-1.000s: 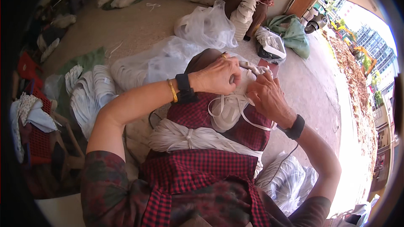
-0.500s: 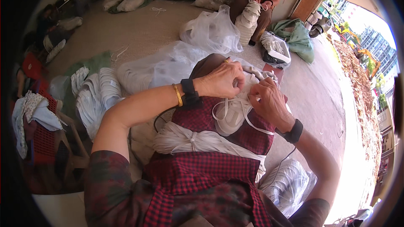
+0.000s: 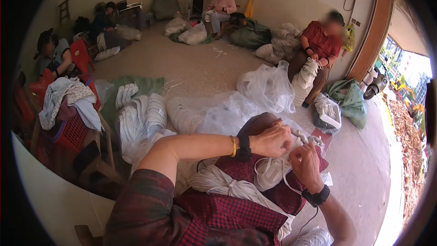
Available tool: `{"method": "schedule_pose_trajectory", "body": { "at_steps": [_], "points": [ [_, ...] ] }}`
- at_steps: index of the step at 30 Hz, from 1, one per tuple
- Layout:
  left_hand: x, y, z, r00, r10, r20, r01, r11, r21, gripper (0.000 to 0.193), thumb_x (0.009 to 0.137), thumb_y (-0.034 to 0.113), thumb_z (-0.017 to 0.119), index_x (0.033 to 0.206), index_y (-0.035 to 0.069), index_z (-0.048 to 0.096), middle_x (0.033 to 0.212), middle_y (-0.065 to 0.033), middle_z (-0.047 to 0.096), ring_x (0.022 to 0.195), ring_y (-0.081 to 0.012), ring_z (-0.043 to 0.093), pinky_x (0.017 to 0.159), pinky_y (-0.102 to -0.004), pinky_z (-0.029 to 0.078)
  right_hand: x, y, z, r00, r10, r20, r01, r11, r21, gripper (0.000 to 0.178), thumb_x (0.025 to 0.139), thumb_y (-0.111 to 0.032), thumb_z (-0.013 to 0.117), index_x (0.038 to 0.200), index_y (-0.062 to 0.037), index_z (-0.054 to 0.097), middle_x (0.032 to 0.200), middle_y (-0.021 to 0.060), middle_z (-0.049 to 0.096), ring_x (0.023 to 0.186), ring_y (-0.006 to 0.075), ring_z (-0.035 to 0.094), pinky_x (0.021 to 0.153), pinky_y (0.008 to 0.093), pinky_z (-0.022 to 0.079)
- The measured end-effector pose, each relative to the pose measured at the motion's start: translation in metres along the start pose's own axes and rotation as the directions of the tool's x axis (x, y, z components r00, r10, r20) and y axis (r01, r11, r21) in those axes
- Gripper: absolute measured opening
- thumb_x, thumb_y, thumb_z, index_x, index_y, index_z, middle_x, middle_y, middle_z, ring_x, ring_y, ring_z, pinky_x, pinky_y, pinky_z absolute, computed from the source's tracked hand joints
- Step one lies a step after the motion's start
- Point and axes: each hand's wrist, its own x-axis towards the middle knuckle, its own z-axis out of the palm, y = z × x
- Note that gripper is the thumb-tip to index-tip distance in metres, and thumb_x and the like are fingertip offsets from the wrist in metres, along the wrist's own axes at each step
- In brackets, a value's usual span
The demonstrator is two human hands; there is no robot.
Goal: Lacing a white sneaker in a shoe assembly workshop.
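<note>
1. One white shoe upper lies on the person's lap, toe end toward the body, its far end largely hidden by the hands.
2. A white lace is on it, with one loop hanging to the left of the toe and a strand trailing to the right.
3. Progress, as judged: lacing is partway. Lace appears engaged at the upper; the loose loop and trailing strand remain undrawn. The number of eyelets filled cannot be told.
4. Left hand: above the left side of the upper, fingers curled inward. The fingertips are obscured; whether they grip anything cannot be told.
5. Right hand: at the right side of the upper, fingers bent toward it, near the lace. A firm grip cannot be confirmed.
6. A tied bundle of white laces rests across the lap, on a red-and-black checked apron, nearer the body than the upper.
7. Beyond the knees: a translucent plastic bag; to the left, stacked white uppers.
8. Farther right, a co-worker in red sits with both hands at another white stack.
</note>
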Motion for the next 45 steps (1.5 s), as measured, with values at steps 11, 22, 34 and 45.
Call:
{"method": "schedule_pose_trajectory", "body": {
  "at_steps": [11,22,34,45],
  "points": [
    [-0.024,0.006,-0.026,0.982,0.043,-0.183,-0.014,0.988,0.153,0.012,0.07,-0.003,0.062,0.067,0.002,0.051,0.124,-0.0224,0.051,0.109,-0.0411,0.055,0.092,-0.0437,0.046,-0.002,0.0,-0.013,0.999,-0.014,-0.048,0.018,0.997,0.08,0.005,0.076,0.001,0.064,0.081,0.0,0.064,0.071,0.0106,0.063,0.069,0.0243,0.063,0.066,0.0356,0.05],
    [-0.129,-0.127,-0.231,0.802,-0.203,-0.561,0.546,0.63,0.552,0.007,0.071,0.002,0.065,0.07,0.0,0.058,0.12,-0.0218,0.059,0.108,-0.0409,0.06,0.091,-0.0437,0.05,0.008,0.028,-0.031,0.947,0.317,0.042,-0.267,0.71,0.652,0.017,0.094,-0.022,0.067,0.094,-0.0049,0.067,0.082,-0.0053,0.064,0.073,0.0021,0.054,0.063,0.0203,0.045],
    [-0.049,-0.033,-0.066,0.985,-0.122,-0.121,0.15,0.953,0.263,0.021,0.079,0.009,0.069,0.096,0.003,0.059,0.104,-0.0139,0.059,0.101,-0.0315,0.057,0.094,-0.0402,0.041,-0.031,0.004,-0.026,0.964,0.25,0.09,-0.265,0.926,0.269,0.014,0.09,-0.01,0.062,0.099,0.0014,0.06,0.078,0.0113,0.066,0.074,0.0215,0.065,0.067,0.0348,0.051],
    [-0.054,0.019,-0.05,0.98,-0.039,0.194,-0.025,0.949,0.315,0.044,0.064,0.007,0.068,0.106,0.013,0.059,0.112,-0.0081,0.049,0.111,-0.0284,0.045,0.096,-0.0447,0.034,-0.049,0.102,-0.094,0.838,0.296,-0.458,-0.296,0.952,0.073,0.008,0.099,-0.005,0.054,0.105,-0.0012,0.059,0.083,0.0077,0.062,0.074,0.0121,0.057,0.069,0.0283,0.049]
  ]
}}
